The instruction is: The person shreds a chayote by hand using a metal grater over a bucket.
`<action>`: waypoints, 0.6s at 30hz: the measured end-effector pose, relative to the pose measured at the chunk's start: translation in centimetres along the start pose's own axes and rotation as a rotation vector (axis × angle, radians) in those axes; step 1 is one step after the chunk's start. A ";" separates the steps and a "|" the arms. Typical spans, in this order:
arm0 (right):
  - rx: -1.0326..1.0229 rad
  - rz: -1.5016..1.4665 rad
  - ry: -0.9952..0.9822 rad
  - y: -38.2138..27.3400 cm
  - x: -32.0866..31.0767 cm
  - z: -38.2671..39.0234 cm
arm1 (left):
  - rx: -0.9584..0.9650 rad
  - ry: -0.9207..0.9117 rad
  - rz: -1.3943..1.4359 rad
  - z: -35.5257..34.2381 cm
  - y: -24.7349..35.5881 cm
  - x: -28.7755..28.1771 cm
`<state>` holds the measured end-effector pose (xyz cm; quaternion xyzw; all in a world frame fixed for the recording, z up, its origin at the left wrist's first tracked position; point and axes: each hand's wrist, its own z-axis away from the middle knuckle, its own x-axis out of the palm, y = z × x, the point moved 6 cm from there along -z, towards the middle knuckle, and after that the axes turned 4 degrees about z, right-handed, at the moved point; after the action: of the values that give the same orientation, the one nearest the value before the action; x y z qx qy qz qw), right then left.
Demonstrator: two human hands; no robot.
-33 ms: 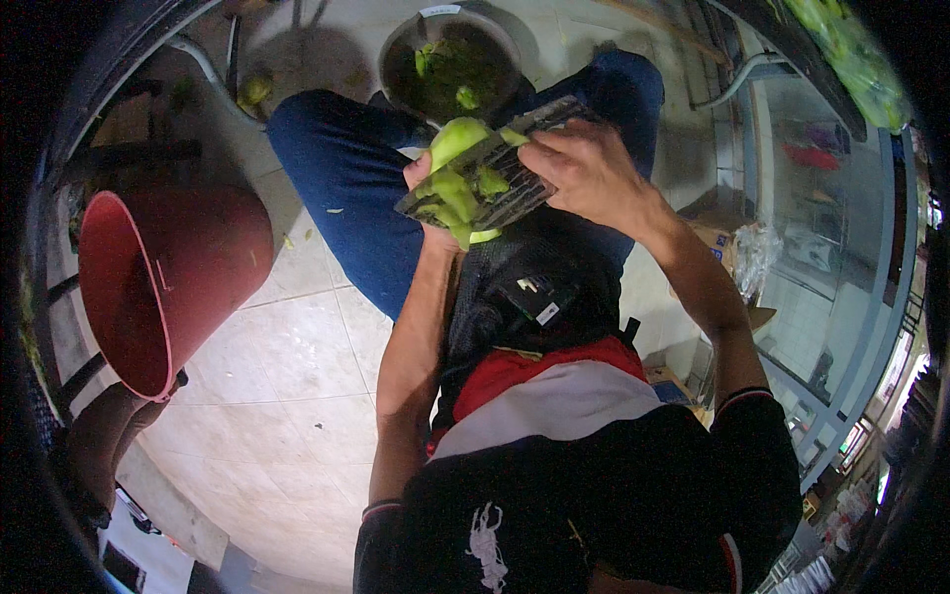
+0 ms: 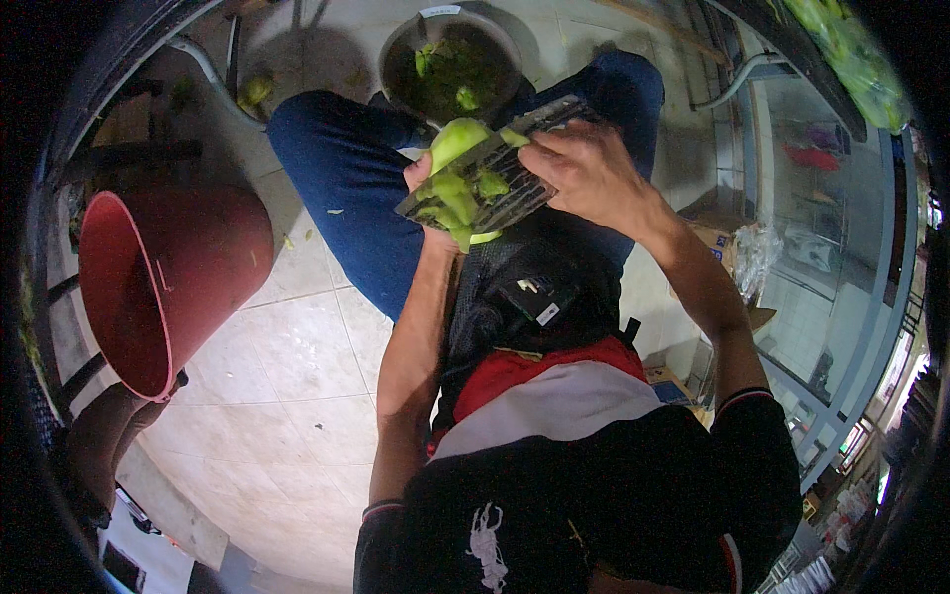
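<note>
The floor [image 2: 267,346] looks bright, the bent outer edges dark

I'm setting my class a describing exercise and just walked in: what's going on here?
A seated person has their left hand partly hidden beneath a dark, flat, ridged board with pale-green pieces of produce on it. The right hand touches the board's right part with curled fingers; its exact grip is unclear. Beyond the board stands a round grey tub holding green scraps.
</note>
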<state>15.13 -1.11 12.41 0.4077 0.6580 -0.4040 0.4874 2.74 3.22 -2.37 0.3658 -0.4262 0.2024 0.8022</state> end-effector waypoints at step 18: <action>0.245 -0.125 -0.230 4.0 -1.8 0.1 | -0.097 -0.279 -0.038 1.0 -1.1 2.2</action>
<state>19.26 -0.09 13.59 0.3732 0.5679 -0.5546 0.4803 4.07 1.75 -0.63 0.3590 -0.5358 0.1137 0.7558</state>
